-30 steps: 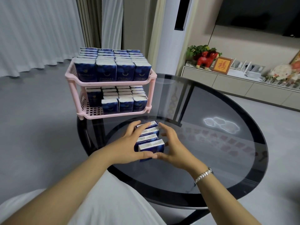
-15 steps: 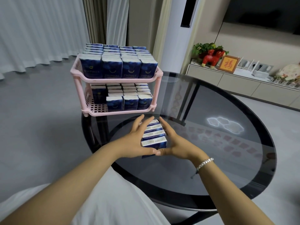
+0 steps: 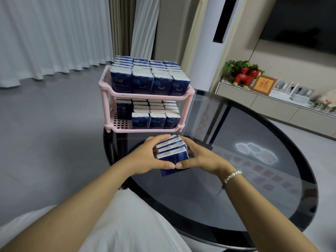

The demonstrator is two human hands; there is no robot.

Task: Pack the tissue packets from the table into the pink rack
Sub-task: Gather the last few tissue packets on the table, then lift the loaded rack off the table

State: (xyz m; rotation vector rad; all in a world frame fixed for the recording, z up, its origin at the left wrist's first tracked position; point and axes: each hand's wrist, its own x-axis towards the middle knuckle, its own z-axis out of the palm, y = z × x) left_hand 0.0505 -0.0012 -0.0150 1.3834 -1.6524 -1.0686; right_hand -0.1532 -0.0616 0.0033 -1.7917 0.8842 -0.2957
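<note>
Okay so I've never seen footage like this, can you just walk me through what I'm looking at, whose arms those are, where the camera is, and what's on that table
No machine here: a person wears a camera on the head, looking forward and down, so the two bare arms reaching in from below are that person's own.

The left hand and right hand clasp a small bunch of tissue packets from both sides, thumbs meeting in front, over the round dark glass table.

At the table's far left stands a pink rack with two shelves. The upper shelf looks full of the same blue packets. The lower shelf is partly filled, with bare grid floor showing at its front left.

The room behind is just background: curtains, a low cabinet with ornaments.
</note>
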